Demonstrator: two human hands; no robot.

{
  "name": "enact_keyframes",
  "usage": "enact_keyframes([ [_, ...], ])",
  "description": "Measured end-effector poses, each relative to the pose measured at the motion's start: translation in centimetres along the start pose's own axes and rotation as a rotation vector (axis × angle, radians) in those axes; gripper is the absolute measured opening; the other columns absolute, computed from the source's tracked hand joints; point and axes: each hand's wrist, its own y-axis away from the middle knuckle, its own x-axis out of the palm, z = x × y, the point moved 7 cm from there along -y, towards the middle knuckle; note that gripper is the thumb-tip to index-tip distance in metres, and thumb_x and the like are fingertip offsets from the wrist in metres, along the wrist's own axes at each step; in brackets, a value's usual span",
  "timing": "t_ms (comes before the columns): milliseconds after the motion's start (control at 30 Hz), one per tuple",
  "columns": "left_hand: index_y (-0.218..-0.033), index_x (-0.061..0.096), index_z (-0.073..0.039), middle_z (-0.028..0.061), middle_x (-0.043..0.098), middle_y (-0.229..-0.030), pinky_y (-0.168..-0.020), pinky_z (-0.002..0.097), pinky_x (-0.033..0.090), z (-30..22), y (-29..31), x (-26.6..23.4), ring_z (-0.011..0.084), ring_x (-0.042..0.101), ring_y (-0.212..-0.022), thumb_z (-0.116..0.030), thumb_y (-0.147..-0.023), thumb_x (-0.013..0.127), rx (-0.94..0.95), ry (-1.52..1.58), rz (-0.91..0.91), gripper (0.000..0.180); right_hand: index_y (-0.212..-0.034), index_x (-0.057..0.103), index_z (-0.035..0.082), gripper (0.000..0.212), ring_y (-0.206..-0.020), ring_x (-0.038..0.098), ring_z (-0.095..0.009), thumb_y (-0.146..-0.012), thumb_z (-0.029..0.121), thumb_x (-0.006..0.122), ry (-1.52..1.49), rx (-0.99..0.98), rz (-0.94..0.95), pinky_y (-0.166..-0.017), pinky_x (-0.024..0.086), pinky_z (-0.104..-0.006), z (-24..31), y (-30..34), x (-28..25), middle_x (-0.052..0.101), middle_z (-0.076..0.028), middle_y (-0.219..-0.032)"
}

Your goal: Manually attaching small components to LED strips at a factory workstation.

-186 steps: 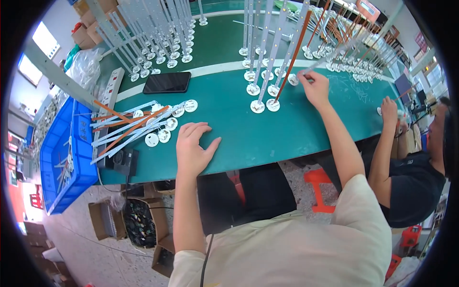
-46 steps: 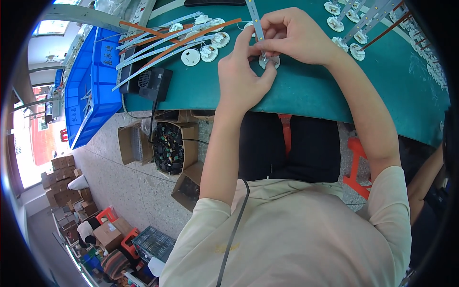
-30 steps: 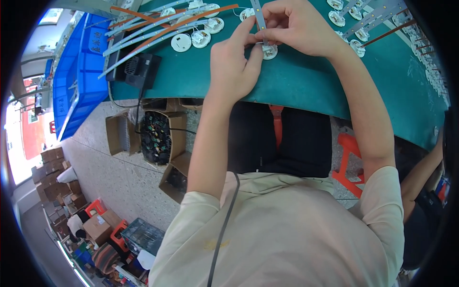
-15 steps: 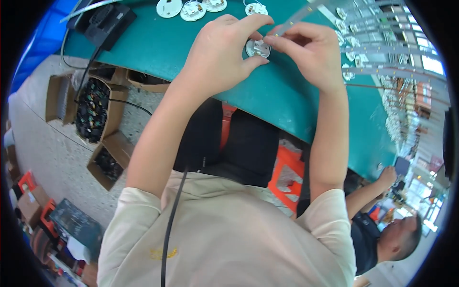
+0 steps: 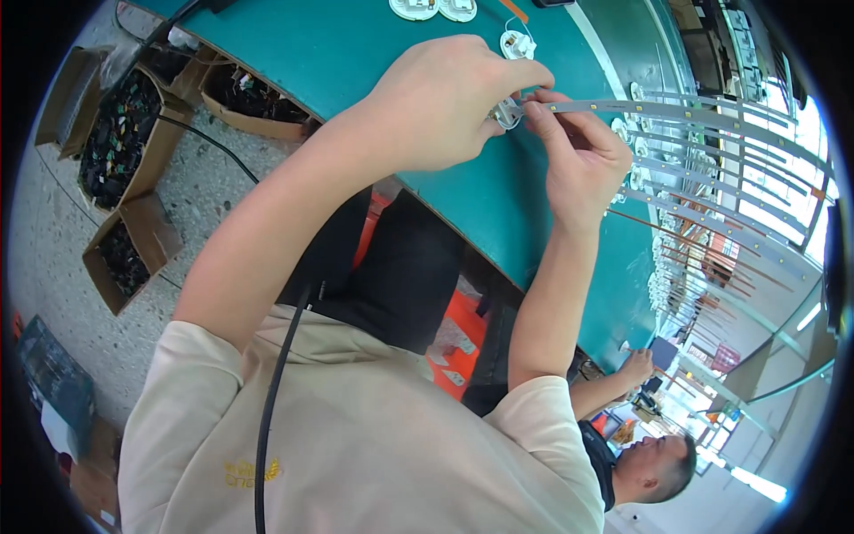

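Over smooth green tabletop (image 5: 485, 209), right grip (image 5: 580, 165) tight on flat strip (image 5: 656, 109); left grip (image 5: 445, 102) around white disc (image 5: 507, 114)

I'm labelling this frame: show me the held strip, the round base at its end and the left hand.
Held strip (image 5: 663, 109), head view: mid-length.
Round base (image 5: 508, 114), head view: its visible part.
Left hand (image 5: 449, 102), head view: back of hand.

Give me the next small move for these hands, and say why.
Probably slide the right hand slightly along the strip, away from the disc, while the left hand steadies that disc. The right fingers pinch the strip close to the disc and, with the left, partly cover where they meet, so I can't tell whether it is seated.
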Motion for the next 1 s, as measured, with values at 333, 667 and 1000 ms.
enact_keyframes([
  [333,-0.12,0.063,-0.014,0.0075,0.067,-0.093,-0.077,0.0395,0.052,0.2,0.0,0.2,0.026,0.063,-0.091,-0.003,-0.073,0.075,-0.031,-0.016,0.027,0.049,-0.096,0.069,-0.01,0.017,-0.079,0.072,-0.02,-0.08,-0.01,0.074,-0.016,-0.127,-0.159,-0.077,0.058,-0.0288,0.9,0.4,-0.3,0.073,-0.018,-0.087],
  [667,-0.12,0.064,-0.011,0.0081,0.068,-0.092,-0.078,0.0399,0.052,0.1,0.1,0.3,0.0259,0.063,-0.092,-0.004,-0.074,0.075,-0.023,0.006,0.042,0.047,-0.097,0.066,-0.009,0.018,-0.078,0.072,-0.02,-0.081,-0.009,0.075,-0.041,-0.043,-0.132,-0.078,0.058,-0.0293,0.0,0.6,0.2,0.073,-0.017,-0.085],
  [1000,-0.12,0.064,-0.011,0.0082,0.068,-0.091,-0.078,0.0403,0.052,0.1,0.1,0.5,0.0262,0.063,-0.092,-0.005,-0.075,0.076,-0.036,-0.015,0.044,0.047,-0.089,0.064,-0.008,0.013,-0.082,0.073,-0.021,-0.081,-0.008,0.075,0.024,-0.108,-0.158,-0.079,0.059,-0.0304,0.1,0.8,0.0,0.073,-0.019,-0.09],
])
